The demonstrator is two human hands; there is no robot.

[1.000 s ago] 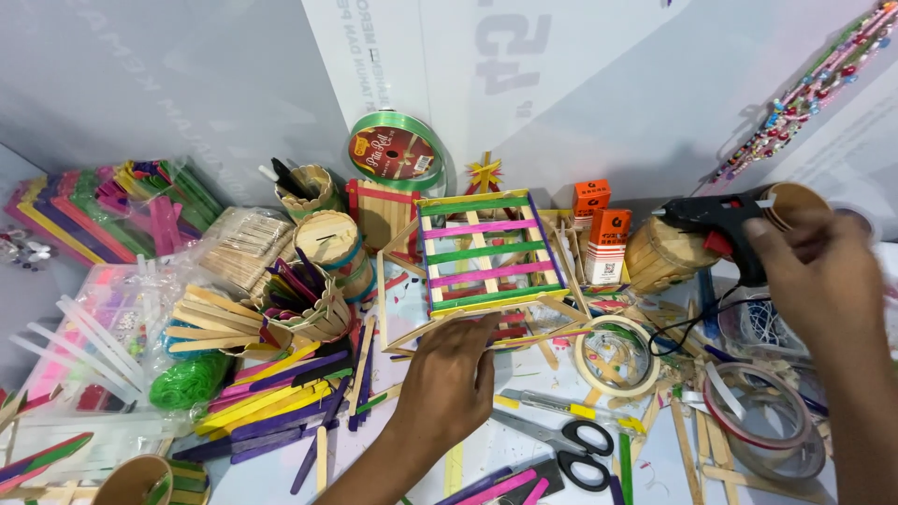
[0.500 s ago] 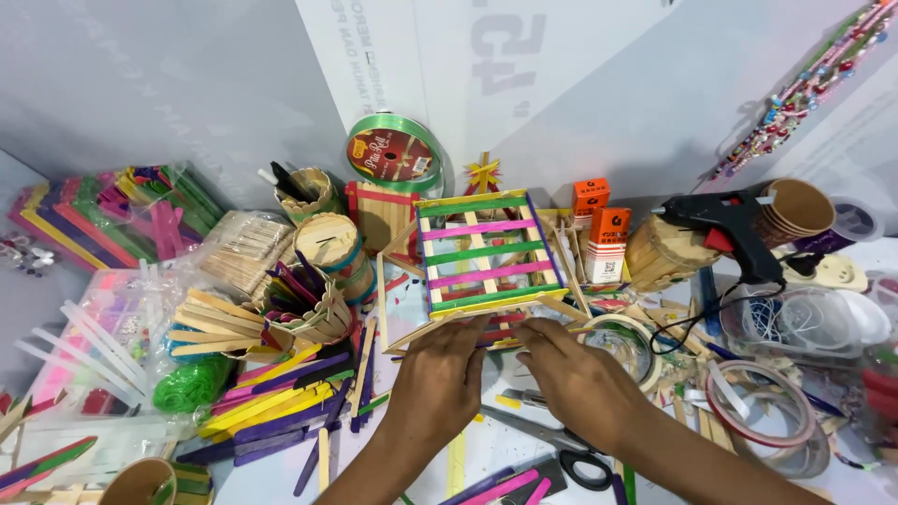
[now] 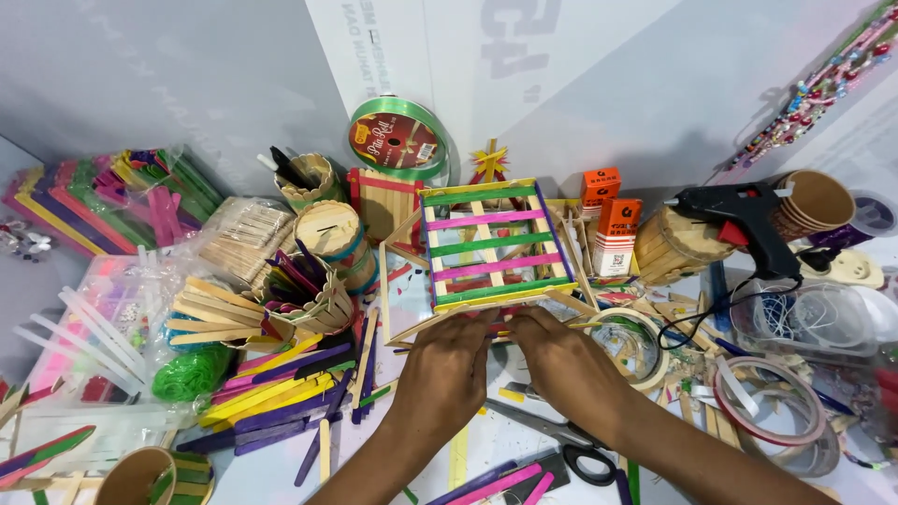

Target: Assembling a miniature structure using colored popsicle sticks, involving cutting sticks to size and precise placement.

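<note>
Hands together on the desk (image 3: 281, 472): my left hand (image 3: 444, 369) and right hand (image 3: 561, 360) pinch the stick frame's (image 3: 486, 243) near edge. Judged risk: uneven pressure could snap its joints or tip it toward the glue gun (image 3: 739, 220).

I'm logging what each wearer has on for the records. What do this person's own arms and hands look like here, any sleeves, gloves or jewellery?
Both arms are bare as far as the picture shows: no sleeves reach into view. The left hand and the right hand wear no gloves, and no rings, watch or bracelet can be seen on the fingers or wrists.
</note>
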